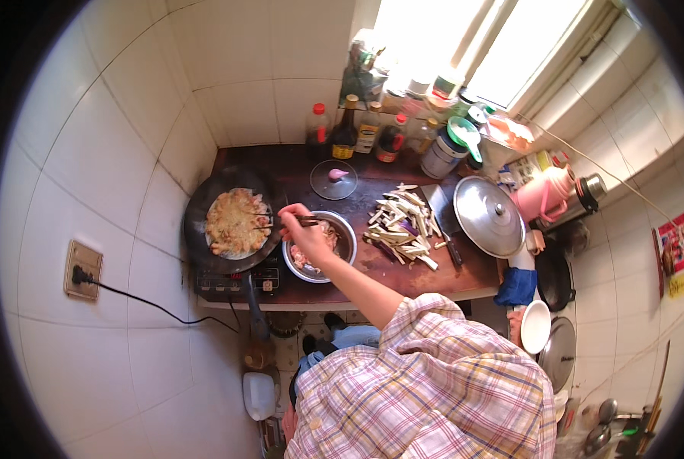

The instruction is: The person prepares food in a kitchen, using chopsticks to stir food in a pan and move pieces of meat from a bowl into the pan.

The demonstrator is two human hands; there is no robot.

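Observation:
My right hand [302,229] grips dark chopsticks [263,221], their tips reaching over the wok's right side to a yellowish layer of food [236,221]. Pinkish pieces show at the food's edges, with bubbling liquid around it. The black wok [195,229] sits on an induction cooker [221,282]. Under my right hand and forearm stands a steel bowl [350,244] with pink raw meat [302,261] inside, partly covered by the hand. Low at the left of my plaid shirt, a small part of my left hand [288,421] shows; its fingers are mostly hidden.
Cut eggplant strips [405,226] lie beside a cleaver [445,221]. Behind the bowl rests a glass lid [325,186]; at right, a metal lid [480,221]. Sauce bottles [345,135] line the back. The wok handle [256,312] overhangs the counter edge, near a power cord [158,312].

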